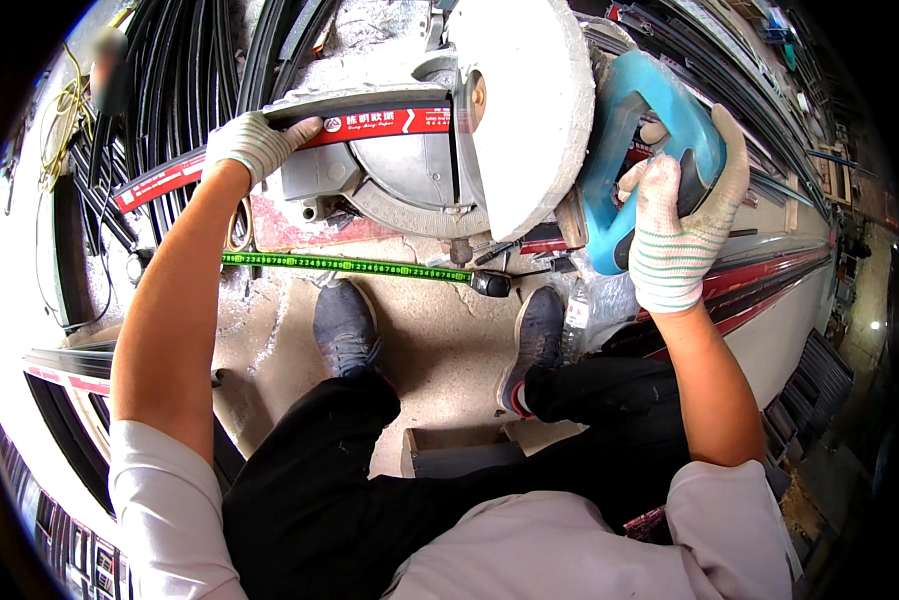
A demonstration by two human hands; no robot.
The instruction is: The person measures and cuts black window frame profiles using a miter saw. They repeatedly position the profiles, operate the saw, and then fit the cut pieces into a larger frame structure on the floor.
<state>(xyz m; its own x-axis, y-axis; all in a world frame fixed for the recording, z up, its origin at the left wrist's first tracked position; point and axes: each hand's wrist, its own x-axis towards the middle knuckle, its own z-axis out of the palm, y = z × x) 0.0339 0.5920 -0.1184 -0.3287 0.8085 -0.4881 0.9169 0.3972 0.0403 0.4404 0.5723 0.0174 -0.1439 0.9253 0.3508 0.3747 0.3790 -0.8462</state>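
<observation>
A miter saw with a grey metal base [390, 165] and a large white blade guard [530, 110] stands in front of me. My left hand [255, 145], in a white striped work glove, grips a long profile strip with a red printed face [380, 124], its thumb along the front. The strip lies across the saw base and reaches the guard. My right hand [682, 225], gloved the same way, is wrapped round the saw's blue handle [610, 170]. Whether the blade touches the strip is hidden by the guard.
A green tape measure [350, 264] lies pulled out in front of the saw. Bundles of dark profiles [185, 80] lie at the back left, more with red faces [760, 285] at the right. A plastic bottle [576, 318] stands beside my right shoe [540, 330]. A yellow cord [62, 125] lies far left.
</observation>
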